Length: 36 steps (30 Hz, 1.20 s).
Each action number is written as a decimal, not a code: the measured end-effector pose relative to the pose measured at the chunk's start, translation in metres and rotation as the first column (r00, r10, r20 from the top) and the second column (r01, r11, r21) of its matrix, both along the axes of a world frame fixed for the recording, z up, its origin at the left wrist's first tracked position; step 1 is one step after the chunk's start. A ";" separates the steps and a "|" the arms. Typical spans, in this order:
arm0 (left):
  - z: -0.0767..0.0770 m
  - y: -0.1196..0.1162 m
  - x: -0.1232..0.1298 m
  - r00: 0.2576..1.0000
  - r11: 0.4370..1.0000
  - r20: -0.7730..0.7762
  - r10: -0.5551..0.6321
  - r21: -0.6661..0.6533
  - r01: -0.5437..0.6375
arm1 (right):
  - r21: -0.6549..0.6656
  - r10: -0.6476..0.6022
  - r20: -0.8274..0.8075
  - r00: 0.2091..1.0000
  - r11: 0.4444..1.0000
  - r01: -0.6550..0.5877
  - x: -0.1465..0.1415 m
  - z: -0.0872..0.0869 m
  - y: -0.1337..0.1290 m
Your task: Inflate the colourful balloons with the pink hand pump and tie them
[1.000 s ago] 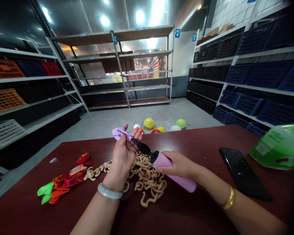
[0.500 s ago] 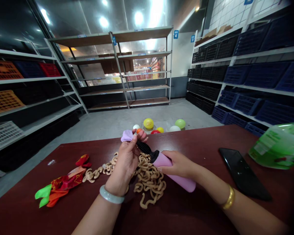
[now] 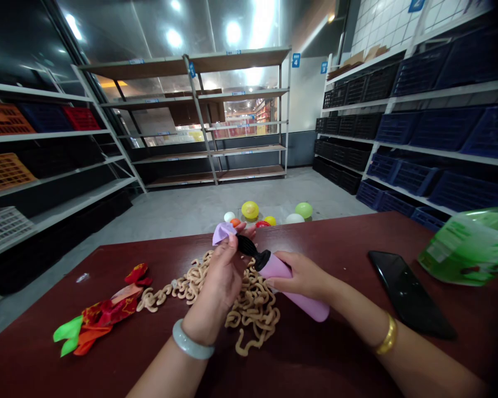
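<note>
My right hand [image 3: 296,272] is wrapped around the pink barrel of a hand balloon pump [image 3: 311,305], its black ribbed nozzle tilted up and to the left. A limp purple balloon [image 3: 223,232] sits at the nozzle's tip. With thumb and fingers, my left hand [image 3: 228,265] pinches the balloon's neck there. Beneath both hands lies a pile of tan, curled, worm-like pieces [image 3: 255,318], partly hidden by my left hand and wrist. Off to the left are several uninflated balloons in red, orange and green [image 3: 108,312].
A black phone [image 3: 409,293] and a green liquid pouch [image 3: 468,249] occupy the right side of the dark red table [image 3: 336,359]. Several inflated balloons [image 3: 250,210] rest on the floor beyond. Shelves with crates [image 3: 444,130] line both sides; a rack [image 3: 240,149] stands behind.
My left hand has shifted slightly right and down with the purple balloon, closer to the pump body. The right hand keeps its hold on the barrel, and the view has shifted slightly.
</note>
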<state>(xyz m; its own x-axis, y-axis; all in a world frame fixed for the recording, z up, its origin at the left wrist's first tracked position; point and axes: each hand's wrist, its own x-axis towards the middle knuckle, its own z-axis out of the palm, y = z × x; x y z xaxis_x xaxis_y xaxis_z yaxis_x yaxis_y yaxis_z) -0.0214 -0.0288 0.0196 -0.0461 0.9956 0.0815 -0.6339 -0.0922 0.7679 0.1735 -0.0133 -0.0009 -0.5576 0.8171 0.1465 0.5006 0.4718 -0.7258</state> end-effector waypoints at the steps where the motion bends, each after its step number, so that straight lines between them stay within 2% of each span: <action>1: 0.000 0.001 -0.002 1.000 1.000 0.023 0.005 0.001 -0.005 | -0.009 0.005 -0.013 1.000 1.000 -0.005 0.000 0.000 0.000; 11: -0.004 0.015 -0.015 0.983 0.997 0.169 0.074 -0.026 -0.070 | -0.088 0.024 -0.093 0.995 0.996 -0.033 -0.001 -0.001 -0.001; 19: -0.006 0.013 -0.013 0.983 1.000 0.184 0.029 -0.013 -0.027 | -0.169 0.043 -0.166 0.985 0.983 -0.072 -0.002 -0.001 -0.001; 28: -0.004 0.012 -0.013 0.978 0.998 0.204 0.043 -0.050 -0.034 | -0.177 0.062 -0.163 0.985 0.980 -0.091 -0.002 -0.001 -0.001; 36: -0.001 0.014 -0.014 0.955 0.999 0.294 0.041 0.005 -0.044 | -0.172 0.072 -0.148 0.986 0.980 -0.097 -0.002 -0.004 0.000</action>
